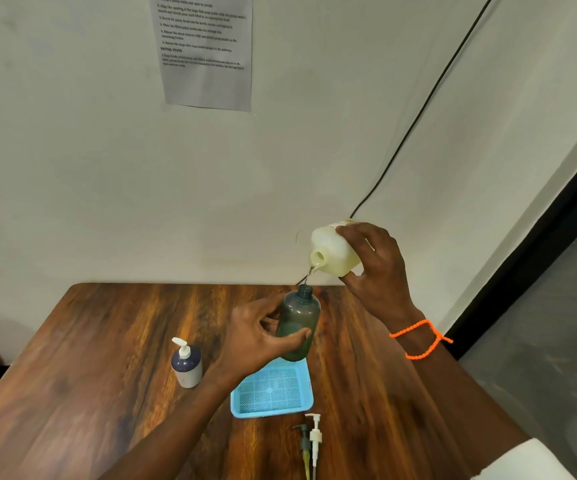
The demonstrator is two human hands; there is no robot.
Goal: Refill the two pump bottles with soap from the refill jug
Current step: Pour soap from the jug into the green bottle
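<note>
Both hands aloft — jug (337, 251) over bottle (297, 323)

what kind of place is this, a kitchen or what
Probably not a kitchen: more likely a staged test or recording room. A printed instruction sheet is stuck to the bare wall above a wooden table, which holds only the task items, such as a blue basket and loose pump heads.

On the table (72, 393), a pump bottle (186, 367) stands left of a basket (273, 408), two loose pump heads (309, 441) lie just near of the basket, and above its far edge the left hand (256, 336) holds an open bottle (297, 323) under the tilted refill jug (335, 251) gripped by the right hand (377, 268).
</note>
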